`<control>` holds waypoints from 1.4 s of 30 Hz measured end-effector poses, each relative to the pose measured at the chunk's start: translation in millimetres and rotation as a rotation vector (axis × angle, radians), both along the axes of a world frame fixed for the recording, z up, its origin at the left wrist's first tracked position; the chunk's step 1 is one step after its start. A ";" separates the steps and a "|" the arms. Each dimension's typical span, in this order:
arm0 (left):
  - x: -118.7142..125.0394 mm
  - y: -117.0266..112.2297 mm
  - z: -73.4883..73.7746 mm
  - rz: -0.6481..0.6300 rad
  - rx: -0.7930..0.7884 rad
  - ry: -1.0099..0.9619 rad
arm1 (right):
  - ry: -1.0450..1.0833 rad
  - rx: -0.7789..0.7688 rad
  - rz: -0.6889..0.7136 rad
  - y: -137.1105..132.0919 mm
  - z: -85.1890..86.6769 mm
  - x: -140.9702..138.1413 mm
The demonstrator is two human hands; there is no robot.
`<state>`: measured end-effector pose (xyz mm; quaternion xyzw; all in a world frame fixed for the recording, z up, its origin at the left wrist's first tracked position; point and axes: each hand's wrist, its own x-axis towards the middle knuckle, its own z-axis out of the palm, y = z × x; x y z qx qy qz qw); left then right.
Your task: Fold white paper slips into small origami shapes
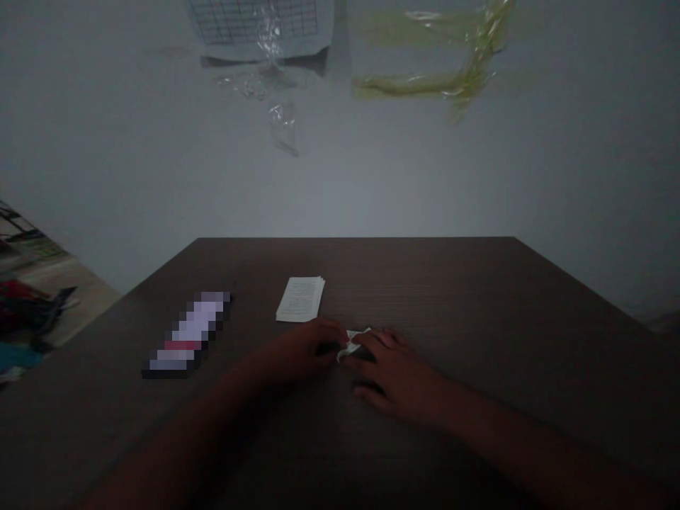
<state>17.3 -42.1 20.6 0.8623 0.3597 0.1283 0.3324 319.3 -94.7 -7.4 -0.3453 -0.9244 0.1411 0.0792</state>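
A small white piece of paper (pixel 350 344), creased and partly lifted, lies on the table between my two hands. My left hand (pixel 311 348) has its fingers curled at the paper's left side, gripping that edge. From the right, my right hand (pixel 396 372) presses and holds the paper with its fingertips, its thumb set apart near the tabletop. The fingers cover much of the paper, so its full shape is hidden. Just beyond my left hand rests a stack of printed paper sheets (pixel 300 299).
A phone-like device (pixel 188 333), its screen blurred into blocks, lies left on the dark wooden table (pixel 425 283). The table's far edge meets a pale wall (pixel 340 191) bearing a taped grid sheet (pixel 255 25) and yellowish tape (pixel 414 85). Cluttered items (pixel 26 312) sit low on the left.
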 end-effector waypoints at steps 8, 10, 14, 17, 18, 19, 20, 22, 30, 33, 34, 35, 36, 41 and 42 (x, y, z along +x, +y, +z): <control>11.4 -6.8 -6.0 0.051 0.010 0.037 | 0.036 -0.042 0.026 8.7 -4.6 17.1; 14.1 -7.4 -9.9 0.068 0.034 0.034 | 0.022 -0.054 0.012 8.3 -4.6 17.4; 15.3 -9.0 -13.4 0.078 0.058 0.022 | 0.006 -0.076 0.001 7.6 -4.2 17.4; 14.8 -9.6 -11.3 0.065 0.039 0.015 | 0.003 -0.085 -0.001 7.5 -4.9 17.3; 14.7 -9.5 -10.5 0.055 0.034 0.016 | 0.000 -0.086 -0.004 7.4 -5.2 17.1; 14.6 -9.4 -9.9 0.049 0.035 0.016 | -0.006 -0.086 -0.006 7.3 -5.4 16.8; 14.6 -9.2 -9.8 0.046 0.037 0.015 | -0.013 -0.085 -0.008 7.1 -5.4 16.4; 14.3 -8.7 -10.8 0.049 0.043 0.014 | -0.027 -0.086 -0.012 6.7 -4.7 15.9; 12.3 -4.0 -16.1 0.037 0.049 -0.007 | -0.025 -0.076 -0.015 6.6 1.6 15.5; 14.1 -1.9 -15.1 0.020 0.043 -0.005 | -0.042 -0.082 -0.011 6.4 3.4 14.6; 15.0 -1.7 -14.5 0.016 0.040 -0.005 | -0.041 -0.080 -0.017 6.3 3.8 14.6; 16.0 -1.8 -13.9 0.014 0.036 -0.006 | -0.037 -0.075 -0.026 6.1 4.1 14.8; 16.9 -2.2 -13.2 0.016 0.033 -0.005 | -0.028 -0.067 -0.040 6.0 4.4 15.2; 18.7 -6.0 -10.0 0.083 0.039 0.022 | -0.010 -0.038 -0.110 5.8 7.1 18.0; 18.5 -6.4 -9.5 0.090 0.039 0.026 | -0.014 -0.036 -0.121 5.9 7.8 18.2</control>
